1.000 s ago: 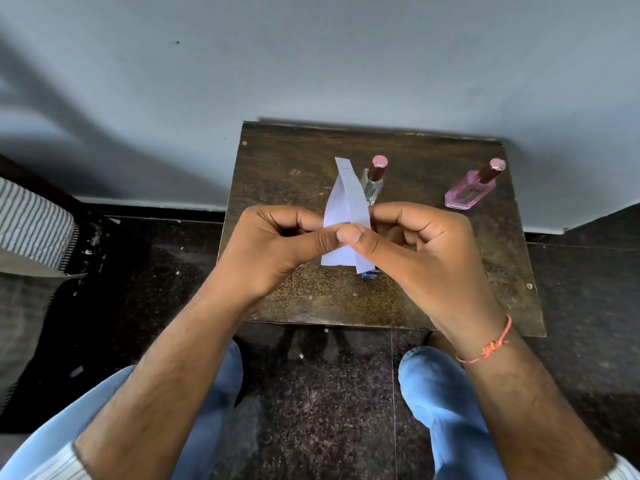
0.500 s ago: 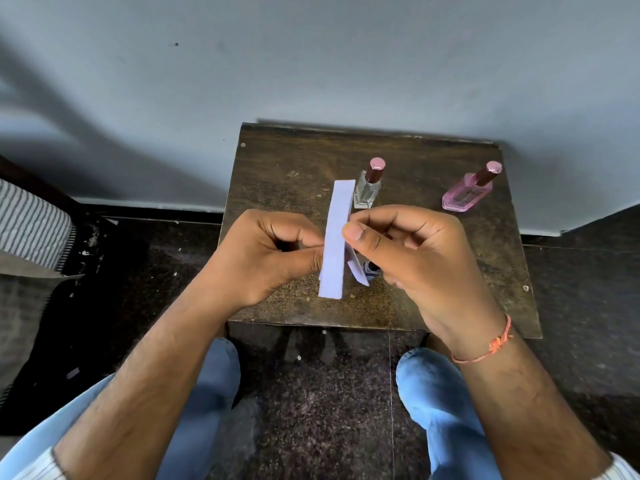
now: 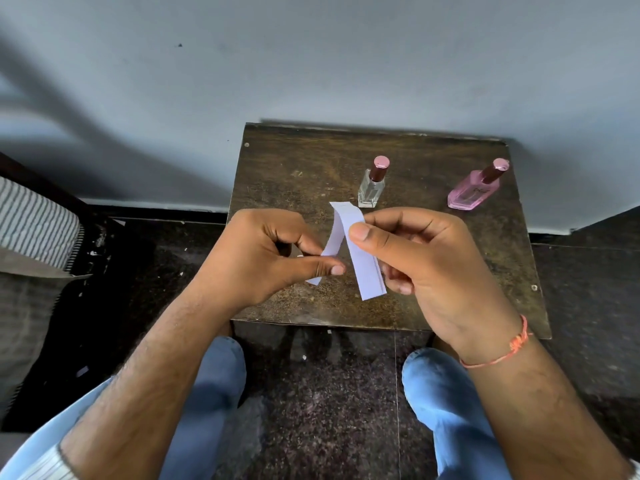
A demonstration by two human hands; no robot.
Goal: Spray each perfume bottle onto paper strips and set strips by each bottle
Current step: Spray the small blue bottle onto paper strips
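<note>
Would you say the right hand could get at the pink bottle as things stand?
Probably not right away: the right hand is pinching a paper strip. Nothing lies between it and the pink bottle, so the way looks free once the paper is released.

A single head-worn wide-angle camera looks forward and steeply down, close above the small wooden table at frame centre. The wall fills the upper frame; the wearer's knees occupy the lower edge.
</note>
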